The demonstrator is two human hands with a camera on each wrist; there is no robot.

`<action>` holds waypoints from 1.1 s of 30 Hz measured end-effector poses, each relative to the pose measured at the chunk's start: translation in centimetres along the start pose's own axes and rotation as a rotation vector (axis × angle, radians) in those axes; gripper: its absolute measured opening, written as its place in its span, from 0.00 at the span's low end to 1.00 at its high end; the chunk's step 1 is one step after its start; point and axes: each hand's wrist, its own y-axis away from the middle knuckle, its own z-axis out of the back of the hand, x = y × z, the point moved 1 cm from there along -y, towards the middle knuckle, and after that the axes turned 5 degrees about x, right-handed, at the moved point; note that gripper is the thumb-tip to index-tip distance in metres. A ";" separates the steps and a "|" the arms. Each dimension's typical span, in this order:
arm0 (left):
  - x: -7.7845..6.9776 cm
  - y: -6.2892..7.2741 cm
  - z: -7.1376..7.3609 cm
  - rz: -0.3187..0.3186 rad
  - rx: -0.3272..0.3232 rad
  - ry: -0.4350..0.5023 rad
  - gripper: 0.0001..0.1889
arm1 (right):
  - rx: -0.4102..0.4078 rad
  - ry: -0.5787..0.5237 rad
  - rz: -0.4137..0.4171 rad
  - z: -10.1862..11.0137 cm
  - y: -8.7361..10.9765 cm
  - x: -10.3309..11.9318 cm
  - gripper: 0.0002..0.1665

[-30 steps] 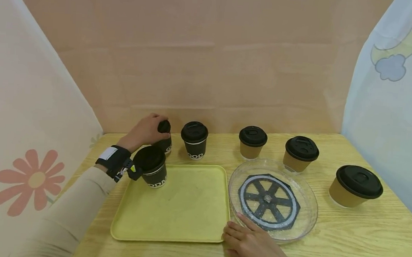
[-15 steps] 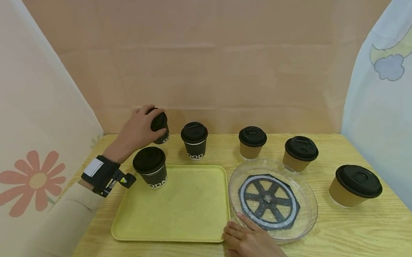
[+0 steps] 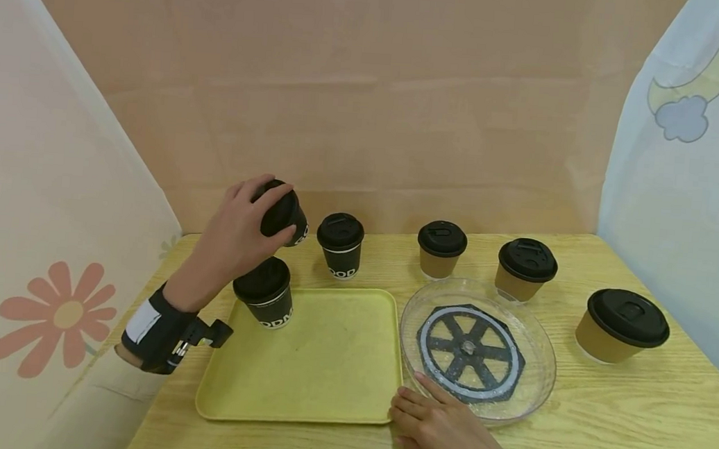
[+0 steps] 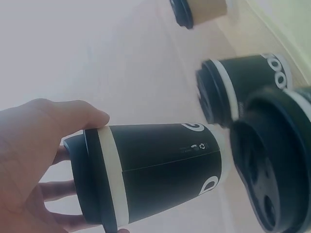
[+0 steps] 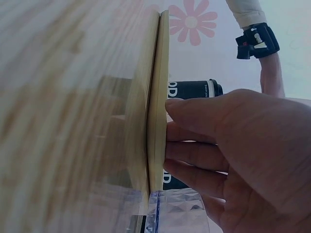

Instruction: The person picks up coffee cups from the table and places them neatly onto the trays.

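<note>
In the head view my left hand (image 3: 230,236) grips a black paper coffee cup (image 3: 285,219) by its lid at the back left. The left wrist view shows this cup (image 4: 165,165) with the thumb on one side of its lid and the fingers round the other. Just in front, a second black coffee cup (image 3: 265,294) stands on the back left corner of a yellow tray (image 3: 305,374). My right hand (image 3: 445,429) rests at the tray's right front corner. In the right wrist view its extended fingers (image 5: 194,153) touch the tray's edge.
Right of the tray lies a round clear dish (image 3: 544,335) with a dark wheel pattern. Another black lidded cup (image 3: 341,251) stands behind the tray. Brown lidded cups (image 3: 438,261) (image 3: 514,284) (image 3: 605,335) stand toward the right. A plain backdrop (image 3: 367,114) closes off the table's back.
My left hand has lifted the black coffee cup from behind the tray's back left corner and tilted it, with the wrist drawing back leftward. My right hand has stayed in place.
</note>
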 end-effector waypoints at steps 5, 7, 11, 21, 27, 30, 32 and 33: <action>-1.7 1.5 0.9 -0.069 -0.053 0.016 0.32 | 0.013 -0.014 -0.002 0.0 0.0 0.0 0.14; -2.3 2.2 1.2 -0.086 -0.057 0.026 0.32 | 0.008 -0.013 -0.001 0.0 0.0 -0.1 0.15; -3.4 3.4 1.3 -0.129 -0.064 0.036 0.32 | -0.004 -0.006 0.000 0.0 0.0 -0.1 0.16; -5.6 6.1 0.5 -0.252 -0.017 0.014 0.33 | 0.003 -0.016 -0.002 0.0 -0.1 -0.1 0.16; -6.3 7.9 -0.9 -0.258 0.092 -0.004 0.34 | 0.018 0.000 -0.007 0.0 -0.1 -0.1 0.18; -6.4 8.7 -1.6 -0.243 0.163 0.008 0.34 | 0.025 -0.005 -0.005 0.0 -0.1 0.0 0.18; -6.5 9.3 -2.2 -0.229 0.207 0.027 0.33 | 0.023 -0.006 -0.003 0.0 -0.1 0.0 0.17; -6.5 9.6 -2.4 -0.222 0.226 0.035 0.33 | 0.021 -0.005 -0.003 0.0 -0.1 0.0 0.17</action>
